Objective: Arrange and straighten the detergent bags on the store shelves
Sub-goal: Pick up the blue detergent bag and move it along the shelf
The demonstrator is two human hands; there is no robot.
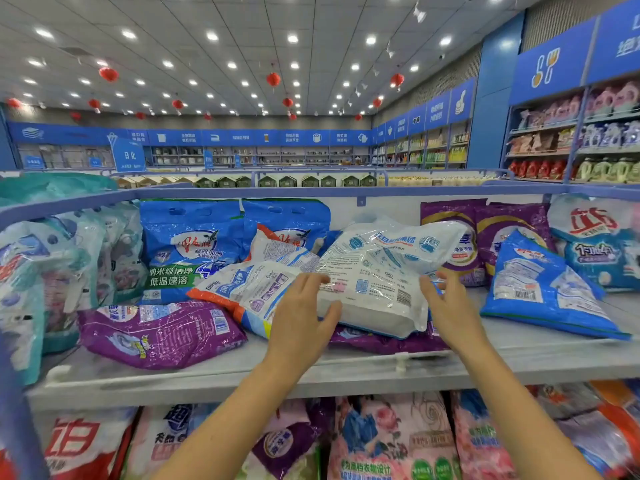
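Supermarket aisles stretch away behind, with blue signs, red lanterns and stocked wall racks, while the near shelf (242,375) carries the detergent bags in a jumble. At its back a few stand properly: two upright blue bags (187,244) and some upright purple bags (485,230). In front, a purple bag (162,332) lies flat on its side, an orange-edged bag (242,289) sprawls across it, and a tilted blue bag (543,289) leans with its back label outward. The white bag (377,278) sits in the middle of the heap, raised at an angle with its printed back showing, on top of another purple pack. The left hand (301,317) grips its lower left corner, fingers (313,279) laid over the top and thumb against the front edge. The right hand (450,306) is at the bag's right edge with fingers (446,275) spread and slightly bent; whether they hold the plastic or only touch it I cannot tell. By my judgement the job is at an early stage, since most of the front row has yet to be stood up and faced forward. Bags at the far left are blurred, the pack under the white one is mostly hidden, and the lower-shelf bags (381,438) are cut off by the frame.
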